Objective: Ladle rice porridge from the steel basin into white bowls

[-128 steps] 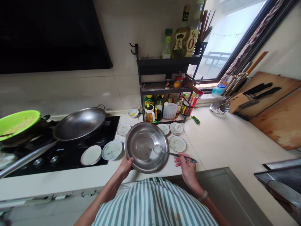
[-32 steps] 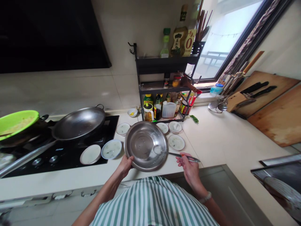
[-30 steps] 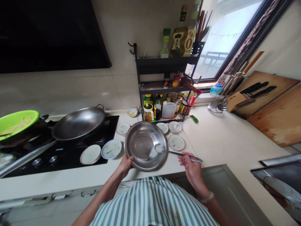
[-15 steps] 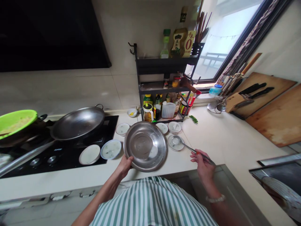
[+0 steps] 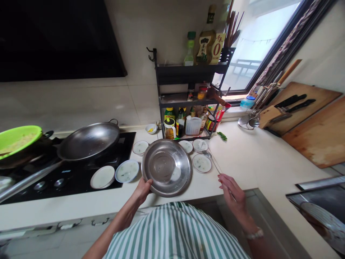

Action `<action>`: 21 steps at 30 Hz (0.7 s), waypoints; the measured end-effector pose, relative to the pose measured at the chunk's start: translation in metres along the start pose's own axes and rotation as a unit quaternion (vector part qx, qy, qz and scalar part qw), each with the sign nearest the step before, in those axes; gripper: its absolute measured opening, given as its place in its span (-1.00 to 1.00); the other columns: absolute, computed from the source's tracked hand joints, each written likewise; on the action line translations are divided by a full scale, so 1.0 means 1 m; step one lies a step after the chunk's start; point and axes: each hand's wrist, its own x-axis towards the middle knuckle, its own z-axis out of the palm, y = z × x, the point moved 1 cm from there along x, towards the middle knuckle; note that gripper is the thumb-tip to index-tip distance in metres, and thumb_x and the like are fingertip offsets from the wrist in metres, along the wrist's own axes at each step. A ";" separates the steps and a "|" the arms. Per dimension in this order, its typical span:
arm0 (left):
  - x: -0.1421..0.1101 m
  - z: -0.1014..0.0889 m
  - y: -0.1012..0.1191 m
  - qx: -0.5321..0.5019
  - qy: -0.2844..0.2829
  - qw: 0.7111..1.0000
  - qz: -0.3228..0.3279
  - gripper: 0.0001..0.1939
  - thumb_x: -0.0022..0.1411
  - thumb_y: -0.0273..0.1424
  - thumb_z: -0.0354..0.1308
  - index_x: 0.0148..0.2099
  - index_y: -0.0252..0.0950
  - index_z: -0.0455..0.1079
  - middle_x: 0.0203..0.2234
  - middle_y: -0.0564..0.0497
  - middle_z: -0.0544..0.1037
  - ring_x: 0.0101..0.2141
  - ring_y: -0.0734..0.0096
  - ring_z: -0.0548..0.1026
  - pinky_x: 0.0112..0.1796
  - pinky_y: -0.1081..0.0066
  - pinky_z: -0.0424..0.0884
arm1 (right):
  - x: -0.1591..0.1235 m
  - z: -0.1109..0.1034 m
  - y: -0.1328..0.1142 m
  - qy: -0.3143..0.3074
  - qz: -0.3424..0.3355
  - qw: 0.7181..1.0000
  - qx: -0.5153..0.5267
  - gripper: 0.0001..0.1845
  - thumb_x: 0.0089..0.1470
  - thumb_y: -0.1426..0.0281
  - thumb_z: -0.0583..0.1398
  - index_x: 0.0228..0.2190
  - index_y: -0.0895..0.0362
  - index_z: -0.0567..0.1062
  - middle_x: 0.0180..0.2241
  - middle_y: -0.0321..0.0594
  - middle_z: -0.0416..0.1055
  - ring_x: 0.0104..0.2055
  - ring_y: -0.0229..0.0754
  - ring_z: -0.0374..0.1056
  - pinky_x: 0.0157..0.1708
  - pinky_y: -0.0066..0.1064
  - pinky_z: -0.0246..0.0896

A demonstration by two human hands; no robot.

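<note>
My left hand (image 5: 143, 190) grips the near rim of a large steel basin (image 5: 166, 167) tilted on the counter, a little whitish liquid pooled low inside it. My right hand (image 5: 233, 191) holds the handle of a metal ladle (image 5: 212, 160). The ladle's bowl hovers between two small white dishes (image 5: 201, 163), just right of the basin. Several more small white dishes ring the basin, some with pale batter flecked with green: one (image 5: 127, 171) at the left, another (image 5: 102, 177) on the hob.
A steel wok (image 5: 88, 141) sits on the black hob (image 5: 67, 176), and a green bowl (image 5: 17, 139) rests on a pot at far left. A spice rack (image 5: 188, 104) stands behind the basin. Wooden boards (image 5: 318, 133) and a knife block (image 5: 272, 115) line the right wall.
My right hand lifted the ladle out of the basin and swung it right, over the small dishes. The left hand stayed on the basin's rim.
</note>
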 end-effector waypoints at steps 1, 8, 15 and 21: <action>0.000 0.000 0.000 -0.001 -0.001 1.000 0.002 -0.69 0.01 -0.58 0.13 -0.13 -0.38 0.29 -0.47 -0.03 0.53 -0.55 0.41 0.47 -0.43 0.35 0.47 | -0.001 0.001 0.001 0.000 0.001 1.000 -0.003 -0.72 0.15 0.40 0.14 -0.15 0.01 0.60 -0.12 -0.11 0.52 -0.23 -0.10 0.49 -0.42 -0.28 0.53; -0.002 0.001 0.002 0.002 0.013 1.000 0.003 -0.71 0.05 -0.59 0.11 -0.12 -0.38 0.27 -0.47 -0.03 0.53 -0.56 0.42 0.46 -0.45 0.34 0.48 | 0.001 0.013 0.002 0.087 0.113 0.989 0.047 -0.74 0.22 0.26 0.12 -0.18 0.07 0.55 -0.33 -0.17 0.51 -0.49 -0.20 0.41 -0.51 -0.31 0.45; -0.002 0.002 0.002 0.008 0.004 1.000 0.000 -0.70 -0.02 -0.56 0.15 -0.16 -0.38 0.31 -0.51 -0.03 0.52 -0.54 0.36 0.48 -0.42 0.30 0.48 | -0.011 0.058 -0.006 -0.028 0.162 0.977 0.138 -0.75 0.21 0.24 0.14 -0.19 0.07 0.56 -0.43 -0.24 0.51 -0.57 -0.25 0.37 -0.52 -0.35 0.41; -0.007 0.007 0.007 0.007 0.022 1.000 -0.001 -0.66 -0.01 -0.55 0.13 -0.11 -0.39 0.29 -0.47 -0.07 0.55 -0.52 0.35 0.49 -0.47 0.35 0.47 | -0.012 0.086 -0.010 -0.089 0.135 0.970 0.181 -0.72 0.15 0.17 0.18 -0.23 0.02 0.61 -0.34 -0.16 0.52 -0.39 -0.14 0.46 -0.52 -0.36 0.44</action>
